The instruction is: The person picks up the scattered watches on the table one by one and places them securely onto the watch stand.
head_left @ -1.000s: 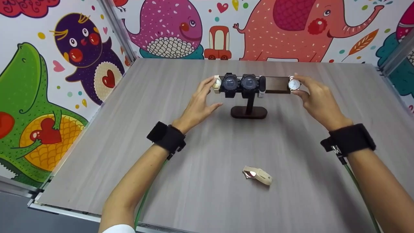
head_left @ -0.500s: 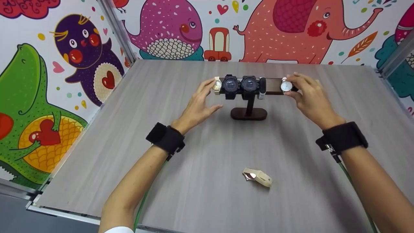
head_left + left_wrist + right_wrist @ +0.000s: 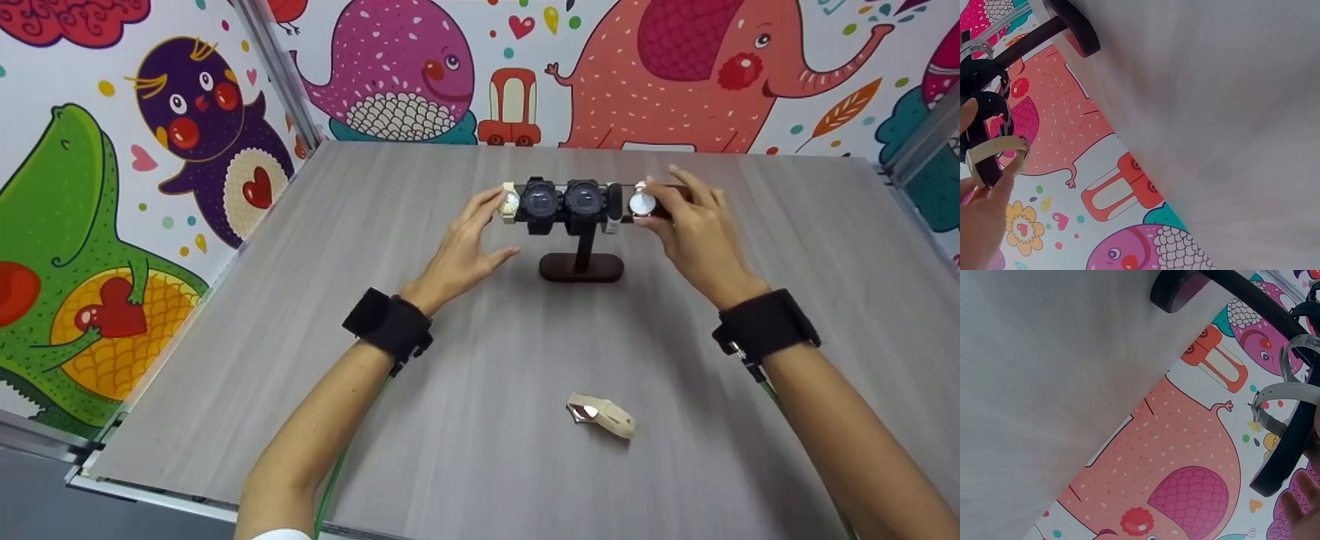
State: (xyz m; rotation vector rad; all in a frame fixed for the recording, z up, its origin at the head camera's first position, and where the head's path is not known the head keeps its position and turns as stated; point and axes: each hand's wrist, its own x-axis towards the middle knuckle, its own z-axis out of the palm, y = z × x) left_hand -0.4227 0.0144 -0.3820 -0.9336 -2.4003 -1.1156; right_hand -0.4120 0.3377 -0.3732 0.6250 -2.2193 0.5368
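Note:
A dark watch stand (image 3: 582, 268) holds several wristwatches on its horizontal bar. At the bar's left end sits a cream-strapped watch (image 3: 509, 203); my left hand (image 3: 460, 259) touches that end with its fingers, thumb held apart below. Beside it are two black watches (image 3: 540, 201) and a narrow dark-faced watch (image 3: 615, 204) with a light strap. My right hand (image 3: 699, 234) pinches a white-dialled watch (image 3: 642, 204) between thumb and fingers, its band looped around the bar. In the right wrist view, the band (image 3: 1288, 391) of that watch shows below the bar; most of the hand is out of frame.
A small cream object (image 3: 602, 417) with a shiny metal end lies on the grey wood-grain table (image 3: 465, 420), nearer the person. Printed cartoon panels (image 3: 405, 67) stand behind and at the left. Both wrists wear black bands (image 3: 766, 328) with green cables.
My right hand has slid the white-dialled watch leftward along the bar, from its right end to near the narrow watch. My left hand has stayed at the left end.

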